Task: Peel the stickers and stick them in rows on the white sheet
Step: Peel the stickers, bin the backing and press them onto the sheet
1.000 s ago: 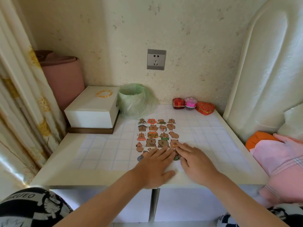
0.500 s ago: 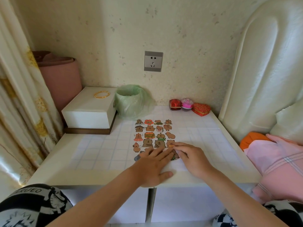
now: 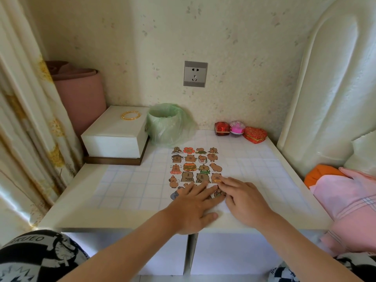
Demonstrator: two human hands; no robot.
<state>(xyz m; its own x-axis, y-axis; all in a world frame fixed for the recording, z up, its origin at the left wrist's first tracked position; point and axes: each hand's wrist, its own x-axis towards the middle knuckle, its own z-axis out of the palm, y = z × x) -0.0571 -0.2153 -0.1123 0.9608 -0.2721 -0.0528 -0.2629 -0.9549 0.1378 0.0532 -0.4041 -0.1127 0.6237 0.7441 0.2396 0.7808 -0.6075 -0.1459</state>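
A white sheet [image 3: 221,206] lies on the table in front of me, covered with rows of brown cartoon-animal stickers [image 3: 189,166]. My left hand [image 3: 191,206] lies flat on the near part of the sheet with its fingers spread, hiding the lowest stickers. My right hand [image 3: 244,198] rests beside it. Its index fingertip touches a sticker with a small orange label [image 3: 216,178], and its curled fingers cover another sticker at the sheet's lower right. I cannot see anything pinched between the right fingers.
A blue-gridded cover [image 3: 132,184] lines the white table. At the back stand a green-bagged bin [image 3: 165,124], a white box [image 3: 116,135] with a gold bangle [image 3: 130,115], and small red and pink boxes [image 3: 237,129]. Pink cloth [image 3: 350,200] lies at the right.
Both hands stay on the near part of the sheet. The right fingertips have shifted slightly over the sticker. My view has moved a little.
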